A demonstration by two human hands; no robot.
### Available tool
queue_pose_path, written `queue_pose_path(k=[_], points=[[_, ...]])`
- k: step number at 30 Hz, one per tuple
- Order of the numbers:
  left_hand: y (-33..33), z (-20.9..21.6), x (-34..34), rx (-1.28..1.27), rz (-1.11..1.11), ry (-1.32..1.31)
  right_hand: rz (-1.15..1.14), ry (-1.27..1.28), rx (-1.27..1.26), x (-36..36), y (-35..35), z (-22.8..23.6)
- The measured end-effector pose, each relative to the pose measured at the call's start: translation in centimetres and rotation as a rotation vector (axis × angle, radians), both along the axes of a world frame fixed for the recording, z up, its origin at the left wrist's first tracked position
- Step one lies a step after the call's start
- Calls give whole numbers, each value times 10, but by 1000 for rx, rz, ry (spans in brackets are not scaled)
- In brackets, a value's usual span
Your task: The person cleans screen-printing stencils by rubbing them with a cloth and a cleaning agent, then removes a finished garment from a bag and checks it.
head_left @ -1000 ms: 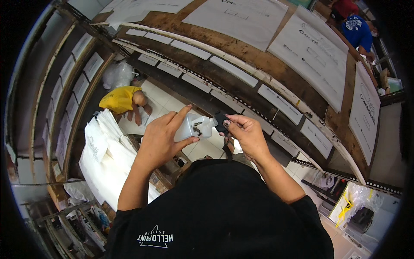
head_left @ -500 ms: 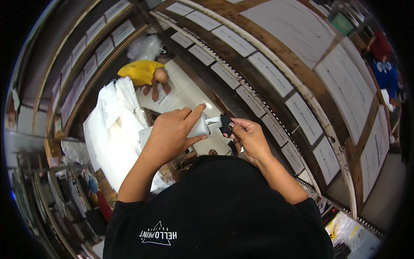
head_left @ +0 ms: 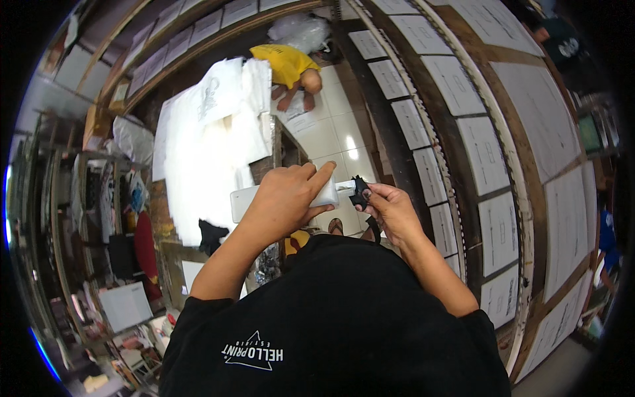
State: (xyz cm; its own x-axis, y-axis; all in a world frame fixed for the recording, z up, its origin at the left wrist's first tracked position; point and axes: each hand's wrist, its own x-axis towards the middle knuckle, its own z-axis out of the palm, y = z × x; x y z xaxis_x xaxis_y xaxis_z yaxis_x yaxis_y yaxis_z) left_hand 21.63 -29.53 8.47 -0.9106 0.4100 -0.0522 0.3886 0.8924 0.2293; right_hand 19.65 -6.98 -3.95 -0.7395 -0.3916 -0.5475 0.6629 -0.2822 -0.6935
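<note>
We grasp a white container (head_left: 325,194), left hand (head_left: 281,200) arched over it; to its right, our inward-angled right hand (head_left: 395,213) pinches a small black piece (head_left: 358,194).

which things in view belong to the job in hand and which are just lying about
In hand: pale plastic container (left hand); black cloth-like piece (right hand), at the container's narrow end.

Lying about: white sheets; clear plastic; printed white panels.

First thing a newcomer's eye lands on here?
Probably the glaring white pile, left of centre. Then the centre: the left hand grips a white container, and the right hand pinches a black piece by its right end. Near the top, a person in yellow bends low.
</note>
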Motion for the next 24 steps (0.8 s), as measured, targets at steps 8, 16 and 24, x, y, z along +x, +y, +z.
queue_pose_path(k=[8,16,24], points=[[-27,-23,39,75,192,-13,158,34,20,-1,-27,-13],[-48,-61,76,165,374,-6,326,148,101,-6,-52,-24],[-79,-117,92,398,496,318,430,371,191,-31,-91,5]])
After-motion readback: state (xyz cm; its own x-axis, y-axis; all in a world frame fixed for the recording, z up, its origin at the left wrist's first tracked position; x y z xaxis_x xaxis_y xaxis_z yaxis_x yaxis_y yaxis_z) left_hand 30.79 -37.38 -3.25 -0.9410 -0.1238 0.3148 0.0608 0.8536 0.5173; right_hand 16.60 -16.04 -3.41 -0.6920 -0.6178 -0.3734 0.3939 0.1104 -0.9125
